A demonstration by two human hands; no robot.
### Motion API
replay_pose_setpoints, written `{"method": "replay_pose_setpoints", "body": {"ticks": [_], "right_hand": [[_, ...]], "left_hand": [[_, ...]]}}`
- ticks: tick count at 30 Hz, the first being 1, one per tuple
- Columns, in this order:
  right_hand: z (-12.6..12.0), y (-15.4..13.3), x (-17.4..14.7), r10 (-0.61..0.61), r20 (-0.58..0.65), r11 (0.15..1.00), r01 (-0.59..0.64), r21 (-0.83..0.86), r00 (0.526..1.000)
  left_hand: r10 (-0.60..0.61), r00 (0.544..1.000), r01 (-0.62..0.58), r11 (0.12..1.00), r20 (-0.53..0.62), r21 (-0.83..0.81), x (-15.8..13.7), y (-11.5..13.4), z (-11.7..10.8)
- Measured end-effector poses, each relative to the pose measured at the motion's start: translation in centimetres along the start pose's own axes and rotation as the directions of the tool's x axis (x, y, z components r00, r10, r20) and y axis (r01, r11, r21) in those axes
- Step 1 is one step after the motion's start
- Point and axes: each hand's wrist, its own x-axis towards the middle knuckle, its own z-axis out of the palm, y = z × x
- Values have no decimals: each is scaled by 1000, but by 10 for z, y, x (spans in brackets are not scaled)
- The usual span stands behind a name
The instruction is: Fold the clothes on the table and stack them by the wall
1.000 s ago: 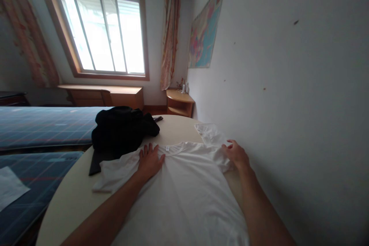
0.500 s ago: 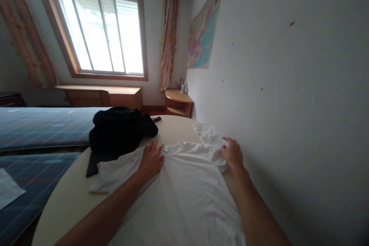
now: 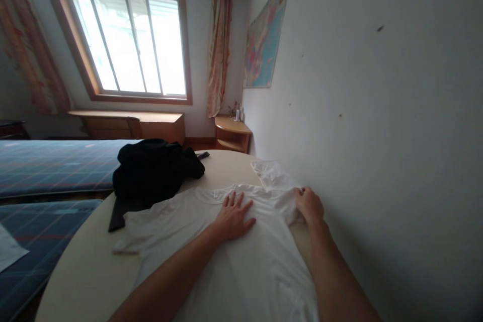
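A white T-shirt [image 3: 260,261] lies spread on a round cream table [image 3: 75,271], its collar toward the far side. My left hand [image 3: 234,216] rests flat on the upper chest just below the collar, fingers spread. At the right sleeve, my right hand [image 3: 310,204] pinches the sleeve's edge between thumb and fingers. The left sleeve lies out on the table with some creases. Beyond the right shoulder is another crumpled white cloth [image 3: 273,173]. My forearms cover parts of the shirt's lower body.
A heap of black clothing [image 3: 151,168] sits at the table's far left. The white wall [image 3: 377,186] runs close along the right side. To the left are plaid mattresses [image 3: 68,166]. A corner shelf [image 3: 232,131] and a desk [image 3: 158,123] stand beyond, below the window.
My left hand has moved right, from the left shoulder to the chest below the collar. My right hand, previously with looser fingers, has closed on the sleeve edge.
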Motion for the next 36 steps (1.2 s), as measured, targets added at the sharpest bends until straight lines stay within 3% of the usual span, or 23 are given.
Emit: {"method": "replay_pose_setpoints", "body": {"ticks": [3,5,9,12,17,20,25,29,32,34,36], "right_hand": [[2,-7,0,-154,-116,976,169,135,981],[3,-11,-2,-232,-124,946,254,201,965],[2,-11,-4,-181,-87,966,193,174,980],[-1,-5,-3,-126,-8,990,126,56,992],[-1,2,0,-218,243,976,215,36,945],[-2,2,-3,-307,414,951,261,165,857],[-10,5,-11,-553,610,823,256,507,568],[-21,15,-13,-564,670,819,224,528,484],[-32,20,-12,-469,732,883,239,405,494],[-39,18,-8,-412,710,911,266,315,571],[-41,11,-4,-350,647,936,290,202,678]], "left_hand": [[-23,1000,23,1000,11,14,-6,-8,-4],[-33,999,33,999,7,28,-13,-14,-8],[-45,999,46,998,-9,48,-26,-24,-10],[-45,999,46,997,-12,62,-33,-29,-9],[-33,999,34,997,-17,74,-42,-37,-11],[-29,999,30,997,-14,77,-44,-41,-12],[-2,1000,2,997,8,79,-46,-44,-15],[49,997,-53,995,57,81,-50,-49,-22],[57,994,-65,995,98,80,-48,-49,-27],[37,995,-44,996,90,77,-43,-45,-28],[22,999,-24,997,39,71,-35,-35,-27]]}}
